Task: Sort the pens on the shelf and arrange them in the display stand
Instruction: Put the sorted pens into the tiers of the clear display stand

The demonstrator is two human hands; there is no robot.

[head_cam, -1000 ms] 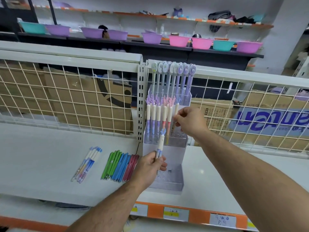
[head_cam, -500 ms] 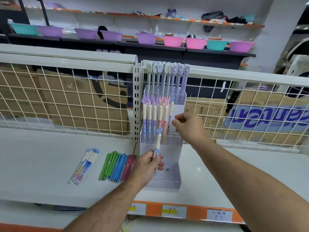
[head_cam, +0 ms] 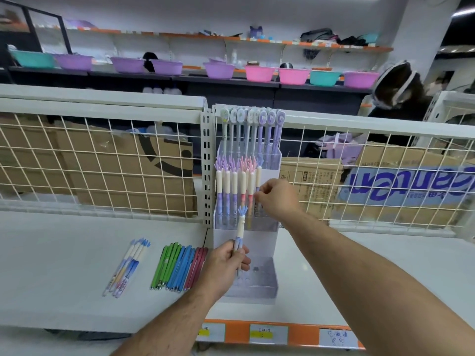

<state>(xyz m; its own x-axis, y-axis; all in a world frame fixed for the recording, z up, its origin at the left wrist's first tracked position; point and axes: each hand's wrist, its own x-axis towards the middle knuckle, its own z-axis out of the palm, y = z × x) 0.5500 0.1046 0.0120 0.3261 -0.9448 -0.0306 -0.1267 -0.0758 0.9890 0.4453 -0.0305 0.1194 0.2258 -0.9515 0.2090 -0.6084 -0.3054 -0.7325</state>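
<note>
A clear tiered display stand [head_cam: 264, 286] sits on the white shelf [head_cam: 64, 265] against the wire back. Its top tier holds several tall pens with round caps [head_cam: 253, 129]; its middle tier holds several coral-topped pens [head_cam: 234, 183]. My right hand [head_cam: 276, 199] pinches the rightmost coral-topped pen in the middle tier. In front of the stand, my left hand [head_cam: 225, 265] grips upright blue coral-topped pens [head_cam: 241, 223]. Left of the stand lie a row of green, blue and red pens [head_cam: 180, 267] and a small bunch of blue coral-topped pens [head_cam: 128, 268].
A white wire mesh panel [head_cam: 102, 165] backs the shelf, with cardboard boxes [head_cam: 133, 170] behind it. Coloured plastic basins [head_cam: 259, 73] line a far shelf. A person [head_cam: 395, 96] stands at the far right. Orange price strip [head_cam: 270, 334] runs along the shelf's front edge.
My right hand has stayed at the rightmost middle-tier pen and lowered slightly. The left hand keeps its upright pens. The view shifted a little.
</note>
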